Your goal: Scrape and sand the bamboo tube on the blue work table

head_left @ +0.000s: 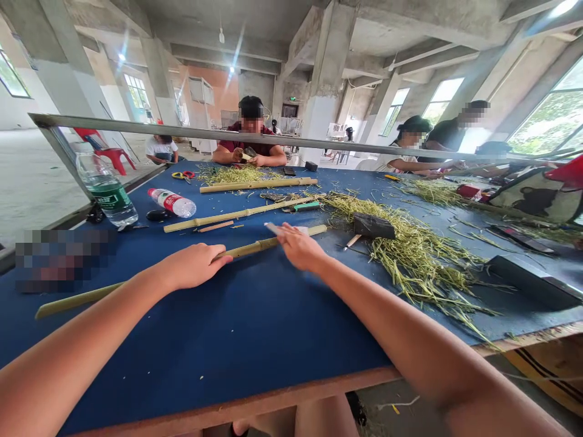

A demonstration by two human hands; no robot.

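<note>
A long bamboo pole (246, 249) lies slantwise in front of me, its near end passing under my left forearm. My left hand (194, 266) is closed around the middle of it. Over its far part is my right hand (298, 244), pressing a pale whitish sheet-like piece (272, 228) against the bamboo. Parts of that piece stick out on both sides of my fingers, and its exact kind is not clear. Just beyond lie a second bamboo pole (237, 215) and a green-handled tool (304, 207).
Thin bamboo shavings (410, 261) heap up on the right around a dark block (374, 226). A grey box (532, 282) sits near the right edge. Bottles (109, 197), scissors (183, 176) and a metal bar (204, 133) are beyond. A co-worker (250, 142) sits opposite; others sit right.
</note>
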